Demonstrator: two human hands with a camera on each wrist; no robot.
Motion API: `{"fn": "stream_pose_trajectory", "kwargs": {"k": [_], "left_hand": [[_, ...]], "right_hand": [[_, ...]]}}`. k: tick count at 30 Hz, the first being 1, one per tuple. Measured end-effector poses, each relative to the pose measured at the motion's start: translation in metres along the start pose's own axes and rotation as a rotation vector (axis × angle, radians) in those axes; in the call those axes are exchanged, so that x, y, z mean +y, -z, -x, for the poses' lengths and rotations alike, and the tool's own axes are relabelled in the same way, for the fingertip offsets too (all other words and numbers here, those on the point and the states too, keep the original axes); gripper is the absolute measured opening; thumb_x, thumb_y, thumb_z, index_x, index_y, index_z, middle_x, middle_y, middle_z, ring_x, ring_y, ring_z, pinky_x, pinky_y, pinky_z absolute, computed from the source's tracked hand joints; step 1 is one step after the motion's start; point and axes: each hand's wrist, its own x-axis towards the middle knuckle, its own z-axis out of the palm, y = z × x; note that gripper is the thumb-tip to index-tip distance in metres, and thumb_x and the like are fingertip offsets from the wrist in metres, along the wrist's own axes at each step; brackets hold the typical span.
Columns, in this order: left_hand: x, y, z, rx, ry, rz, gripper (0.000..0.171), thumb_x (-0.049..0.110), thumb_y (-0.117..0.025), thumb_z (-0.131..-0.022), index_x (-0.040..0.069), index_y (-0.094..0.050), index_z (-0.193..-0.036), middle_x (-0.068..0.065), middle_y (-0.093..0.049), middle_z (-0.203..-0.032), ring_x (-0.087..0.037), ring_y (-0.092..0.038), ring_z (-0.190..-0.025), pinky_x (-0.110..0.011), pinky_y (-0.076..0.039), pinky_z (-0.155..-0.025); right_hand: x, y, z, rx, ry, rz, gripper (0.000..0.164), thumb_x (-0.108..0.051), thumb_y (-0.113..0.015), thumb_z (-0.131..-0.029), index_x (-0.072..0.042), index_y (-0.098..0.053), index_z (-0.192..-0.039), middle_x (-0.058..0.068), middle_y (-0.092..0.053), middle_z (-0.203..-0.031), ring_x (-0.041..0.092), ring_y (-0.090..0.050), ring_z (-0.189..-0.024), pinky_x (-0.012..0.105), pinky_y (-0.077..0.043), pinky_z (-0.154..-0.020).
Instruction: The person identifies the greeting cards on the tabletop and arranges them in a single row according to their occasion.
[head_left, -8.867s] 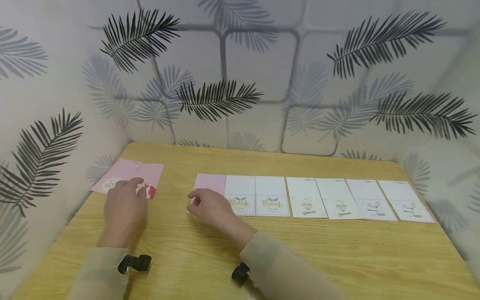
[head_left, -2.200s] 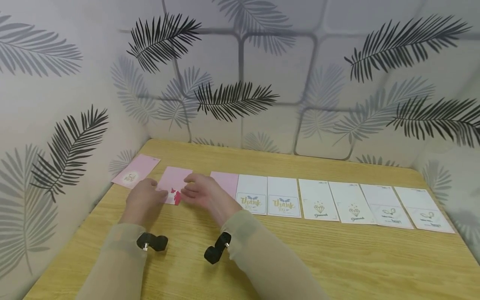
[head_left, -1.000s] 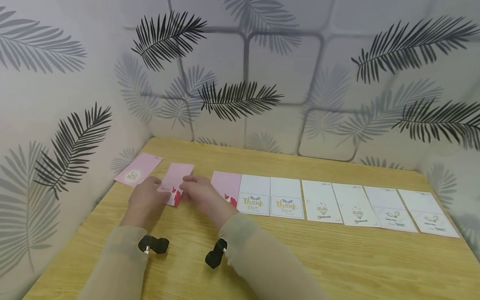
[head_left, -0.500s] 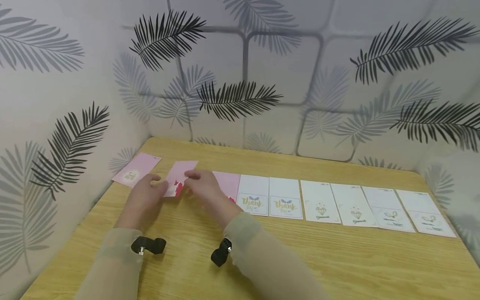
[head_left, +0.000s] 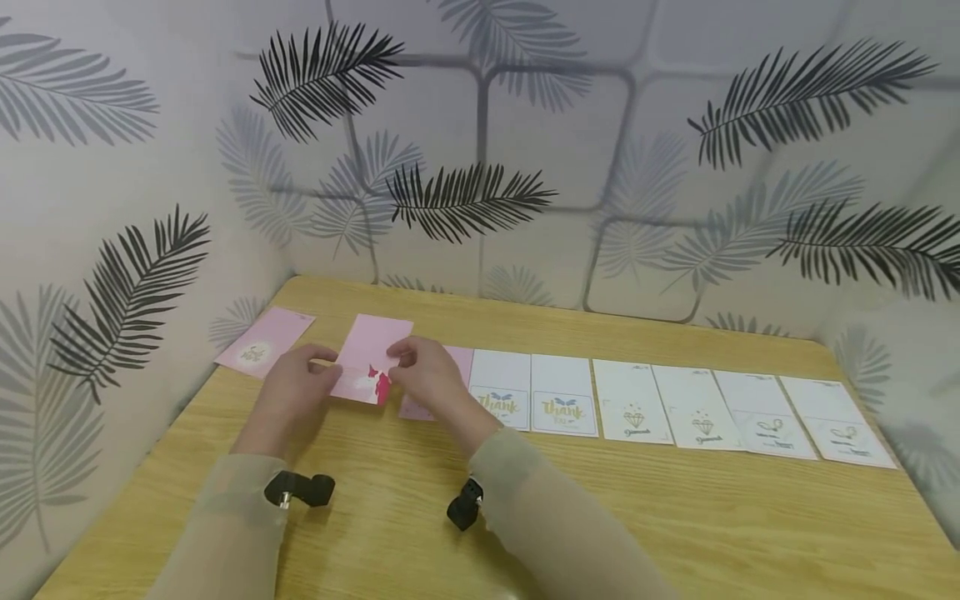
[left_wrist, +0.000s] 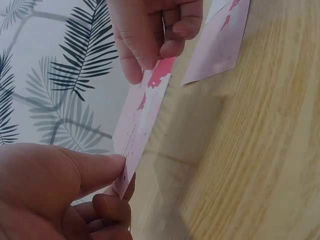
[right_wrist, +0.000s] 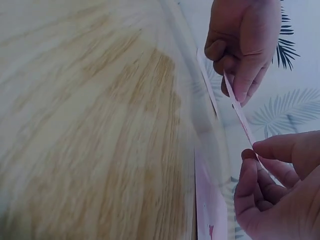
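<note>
A pink card (head_left: pixel 367 350) with a red and white print is held up off the table between both hands. My left hand (head_left: pixel 294 390) pinches its left edge between thumb and fingers, seen close in the left wrist view. The right hand (head_left: pixel 435 379) pinches the opposite edge, and the right wrist view shows the card (right_wrist: pixel 241 117) nearly edge-on between the two hands. Below and right of it lies a second pink card (head_left: pixel 459 360), partly hidden by my right hand. Its red print shows in the left wrist view.
Another pink card (head_left: pixel 266 340) with a round gold print lies at the far left. To the right runs a row of white cards: "thank you" cards (head_left: pixel 564 400), diamond cards (head_left: pixel 633 408) and leaf-print cards (head_left: pixel 772 417). The wooden table (head_left: pixel 525 517) meets a feather-patterned wall behind.
The pink card has been lifted off the table and moved right, toward the second pink card. Both hands now pinch it; earlier it lay beside the far-left card.
</note>
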Motion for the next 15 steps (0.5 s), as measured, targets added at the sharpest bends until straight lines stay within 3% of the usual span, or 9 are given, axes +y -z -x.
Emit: {"fn": "stream_pose_trajectory", "kwargs": {"k": [7,15], "left_hand": [[0.002,-0.004,-0.001,-0.009,0.001,-0.001,0.042,0.021,-0.059,-0.111,-0.003,-0.060,-0.145,-0.030,-0.067,-0.131,-0.042,-0.065,-0.117,-0.058,-0.050,-0.104],[-0.006,-0.009,-0.003,-0.042,0.045,-0.002,0.039,0.023,-0.056,-0.112,-0.001,-0.058,-0.143,-0.030,-0.063,-0.142,-0.043,-0.061,-0.126,-0.061,-0.046,-0.112]], "right_hand": [[0.008,0.004,0.000,-0.020,0.069,0.148,0.030,-0.015,-0.075,-0.104,-0.018,-0.076,-0.134,-0.002,-0.072,-0.112,0.017,-0.064,-0.097,0.037,-0.054,-0.087],[0.015,0.004,-0.001,-0.021,0.099,0.274,0.035,-0.015,-0.071,-0.103,-0.016,-0.076,-0.138,0.002,-0.073,-0.120,0.021,-0.066,-0.103,0.039,-0.055,-0.091]]}}
